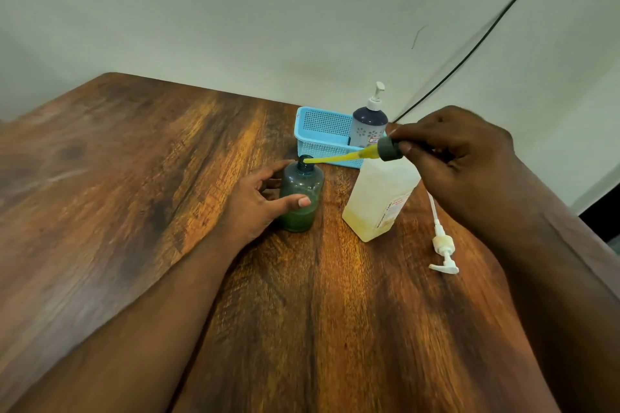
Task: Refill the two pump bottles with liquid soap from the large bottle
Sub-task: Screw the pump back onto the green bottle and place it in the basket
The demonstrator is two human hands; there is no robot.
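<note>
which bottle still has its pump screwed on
The dark blue bottle in the light blue basket; the green bottle and large bottle stand open.

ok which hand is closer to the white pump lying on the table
Right. The right hand is up above and behind the white pump, pinching a dark pump cap. The left hand is farther off, across the large bottle, holding the green bottle.

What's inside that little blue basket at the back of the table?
A dark pump bottle with a white pump stands at the right end of the blue basket. The basket's front wall hides the bottle's base and the basket floor.
</note>
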